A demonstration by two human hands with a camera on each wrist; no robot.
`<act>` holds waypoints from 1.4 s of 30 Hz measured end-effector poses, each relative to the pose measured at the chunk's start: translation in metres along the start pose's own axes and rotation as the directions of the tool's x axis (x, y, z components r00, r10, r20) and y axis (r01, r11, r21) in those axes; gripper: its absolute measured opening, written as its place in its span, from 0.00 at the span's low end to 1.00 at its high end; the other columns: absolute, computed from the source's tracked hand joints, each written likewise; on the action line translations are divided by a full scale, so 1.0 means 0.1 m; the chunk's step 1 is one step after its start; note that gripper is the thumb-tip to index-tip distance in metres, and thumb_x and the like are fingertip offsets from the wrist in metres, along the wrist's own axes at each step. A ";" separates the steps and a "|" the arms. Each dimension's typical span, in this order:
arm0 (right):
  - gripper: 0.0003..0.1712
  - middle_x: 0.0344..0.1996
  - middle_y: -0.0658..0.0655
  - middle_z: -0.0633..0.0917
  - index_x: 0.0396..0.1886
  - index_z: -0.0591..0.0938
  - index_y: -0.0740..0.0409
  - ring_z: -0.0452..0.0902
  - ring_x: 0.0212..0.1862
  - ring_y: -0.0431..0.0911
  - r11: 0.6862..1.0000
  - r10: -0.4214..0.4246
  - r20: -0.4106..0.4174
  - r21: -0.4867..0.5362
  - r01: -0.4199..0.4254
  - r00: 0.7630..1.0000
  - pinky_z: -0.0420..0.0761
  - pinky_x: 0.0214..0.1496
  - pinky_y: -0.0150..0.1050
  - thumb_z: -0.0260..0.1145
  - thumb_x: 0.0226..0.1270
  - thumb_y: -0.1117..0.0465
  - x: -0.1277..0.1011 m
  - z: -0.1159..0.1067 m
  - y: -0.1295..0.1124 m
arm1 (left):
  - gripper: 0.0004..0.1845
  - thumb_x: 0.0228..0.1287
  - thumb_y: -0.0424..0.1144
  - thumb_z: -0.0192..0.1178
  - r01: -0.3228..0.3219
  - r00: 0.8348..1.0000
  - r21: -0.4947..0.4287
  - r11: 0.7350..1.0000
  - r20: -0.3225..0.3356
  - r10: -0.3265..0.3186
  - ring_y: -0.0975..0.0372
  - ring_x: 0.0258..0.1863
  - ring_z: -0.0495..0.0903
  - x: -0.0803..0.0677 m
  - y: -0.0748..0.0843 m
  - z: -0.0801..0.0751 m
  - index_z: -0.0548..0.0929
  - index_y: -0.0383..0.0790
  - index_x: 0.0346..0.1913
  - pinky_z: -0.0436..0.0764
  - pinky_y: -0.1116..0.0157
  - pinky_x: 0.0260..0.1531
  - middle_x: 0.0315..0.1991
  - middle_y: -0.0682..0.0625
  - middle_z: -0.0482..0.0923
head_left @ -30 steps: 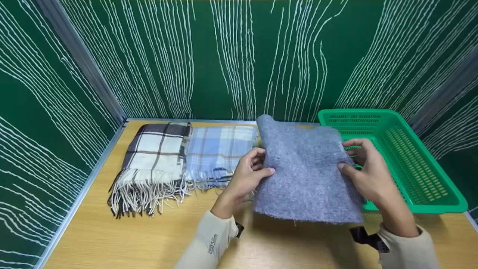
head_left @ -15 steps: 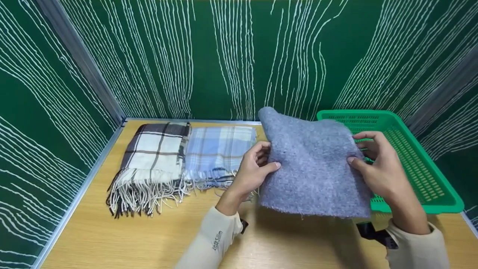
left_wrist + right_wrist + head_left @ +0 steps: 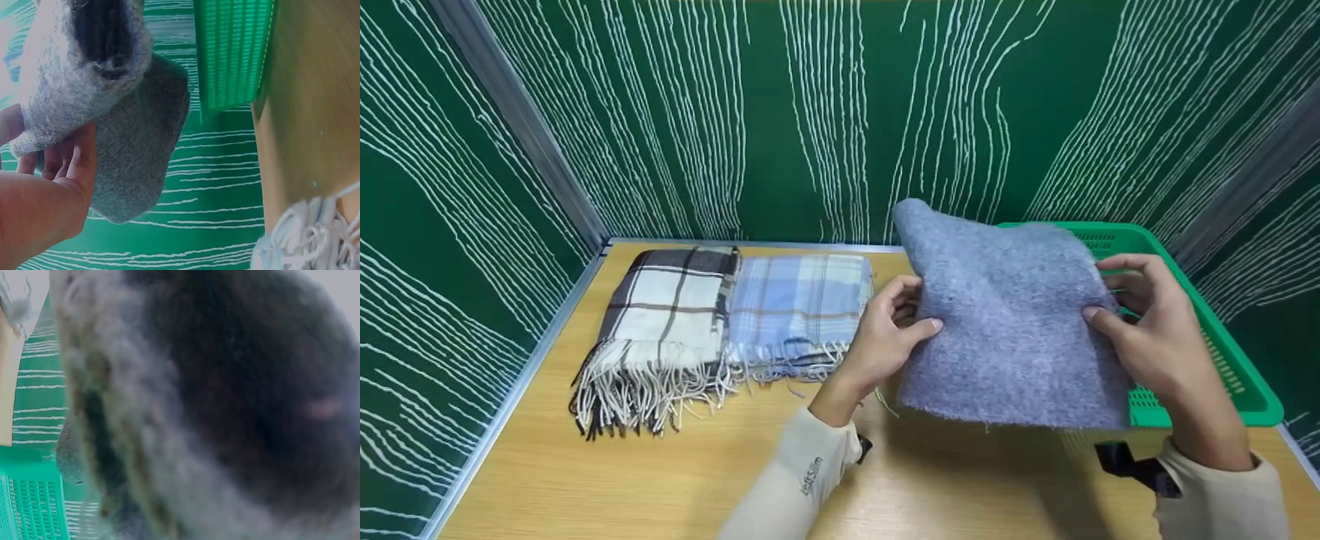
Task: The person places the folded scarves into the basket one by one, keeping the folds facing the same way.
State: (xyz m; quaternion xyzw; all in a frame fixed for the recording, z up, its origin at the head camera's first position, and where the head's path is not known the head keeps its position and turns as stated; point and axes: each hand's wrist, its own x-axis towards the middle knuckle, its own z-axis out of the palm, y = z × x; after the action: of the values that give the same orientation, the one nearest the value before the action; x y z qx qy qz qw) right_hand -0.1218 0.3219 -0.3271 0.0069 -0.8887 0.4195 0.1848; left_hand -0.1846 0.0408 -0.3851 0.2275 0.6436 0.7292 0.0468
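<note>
Both hands, left hand and right hand, pinch the folded grey scarf aloft over the table's right edge; next, probably lowering it squarely into the green basket.

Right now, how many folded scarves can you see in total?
3. The grey scarf is held up between the left hand and right hand. The blue plaid scarf and cream plaid scarf lie side by side on the table.

Staged test booth: green patterned walls, wooden tabletop.
</note>
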 end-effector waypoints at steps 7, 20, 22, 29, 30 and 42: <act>0.30 0.51 0.48 0.79 0.70 0.70 0.58 0.73 0.52 0.29 0.999 0.033 -0.009 -0.039 -0.033 0.999 0.71 0.45 0.17 0.65 0.72 0.75 0.00 -0.10 0.08 | 0.22 0.63 0.22 0.65 -0.006 1.000 -0.025 1.000 -0.016 0.006 0.65 0.50 0.78 0.06 -0.05 0.14 0.75 0.27 0.59 0.78 0.65 0.58 0.52 0.40 0.81; 0.30 0.58 0.56 0.79 0.73 0.69 0.53 0.77 0.64 0.52 0.992 0.095 -0.034 -0.078 -0.098 0.995 0.83 0.61 0.42 0.62 0.76 0.73 -0.01 -0.27 0.22 | 0.23 0.62 0.20 0.66 -0.026 1.000 -0.011 1.000 0.011 0.026 0.66 0.50 0.79 0.17 -0.15 0.39 0.76 0.27 0.60 0.79 0.68 0.57 0.52 0.39 0.81; 0.30 0.63 0.66 0.77 0.74 0.67 0.55 0.73 0.67 0.66 0.988 0.120 -0.041 -0.090 -0.123 0.992 0.79 0.65 0.62 0.60 0.77 0.74 0.00 -0.27 0.24 | 0.23 0.62 0.20 0.66 -0.027 0.999 0.001 1.000 0.019 0.027 0.66 0.50 0.79 0.19 -0.17 0.43 0.76 0.27 0.60 0.79 0.68 0.57 0.53 0.38 0.81; 0.30 0.60 0.61 0.77 0.74 0.69 0.55 0.76 0.63 0.54 0.982 0.101 -0.083 -0.153 -0.113 0.991 0.81 0.61 0.52 0.61 0.76 0.73 0.00 -0.34 0.37 | 0.23 0.62 0.19 0.66 -0.050 0.998 0.033 0.998 0.035 0.048 0.64 0.53 0.80 0.24 -0.22 0.56 0.76 0.26 0.61 0.78 0.70 0.58 0.55 0.35 0.81; 0.30 0.60 0.59 0.77 0.73 0.69 0.55 0.76 0.63 0.52 0.981 0.095 -0.090 -0.159 -0.108 0.991 0.81 0.59 0.46 0.61 0.76 0.73 0.00 -0.36 0.39 | 0.23 0.62 0.19 0.66 -0.052 0.998 0.035 0.998 0.037 0.050 0.64 0.53 0.80 0.25 -0.23 0.58 0.76 0.26 0.61 0.78 0.70 0.59 0.55 0.35 0.81; 0.30 0.54 0.41 0.75 0.73 0.70 0.56 0.70 0.55 0.26 0.979 0.062 -0.137 -0.186 -0.087 0.989 0.78 0.55 0.29 0.62 0.75 0.74 0.00 -0.46 0.52 | 0.22 0.65 0.20 0.65 -0.062 0.995 0.056 0.997 0.079 0.058 0.65 0.54 0.78 0.35 -0.28 0.72 0.76 0.28 0.61 0.76 0.70 0.60 0.56 0.38 0.80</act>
State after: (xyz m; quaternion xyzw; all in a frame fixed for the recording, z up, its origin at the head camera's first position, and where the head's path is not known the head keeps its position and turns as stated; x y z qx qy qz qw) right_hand -0.1153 0.3903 -0.3387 -0.0718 -0.9105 0.3384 0.2266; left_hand -0.1941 0.1243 -0.3978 0.2762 0.6550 0.7020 0.0432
